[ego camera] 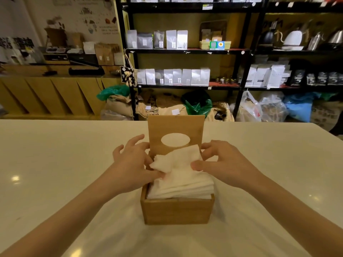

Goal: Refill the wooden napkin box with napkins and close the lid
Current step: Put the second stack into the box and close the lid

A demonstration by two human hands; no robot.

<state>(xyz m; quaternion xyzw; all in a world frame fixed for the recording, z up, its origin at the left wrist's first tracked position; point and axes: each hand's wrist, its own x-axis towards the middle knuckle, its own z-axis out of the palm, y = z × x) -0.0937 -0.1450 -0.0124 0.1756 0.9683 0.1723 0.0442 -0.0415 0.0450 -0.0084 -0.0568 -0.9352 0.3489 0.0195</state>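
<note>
A wooden napkin box point(177, 212) stands in the middle of the white table. Its lid point(176, 127), with an oval hole, stands upright at the far side. A stack of white napkins point(181, 186) fills the box and rises above its rim. The top napkin point(174, 159) is crumpled and lifted. My left hand point(132, 164) pinches that napkin's left edge between thumb and fingers. My right hand point(220, 162) holds its right edge with thumb and fingertips, just in front of the lid.
The white table point(55, 173) stretches wide on both sides of the box. Beyond its far edge stand black shelves point(245, 52) with bags and kettles, sacks on the floor, and a wooden counter point(46, 93) at the left.
</note>
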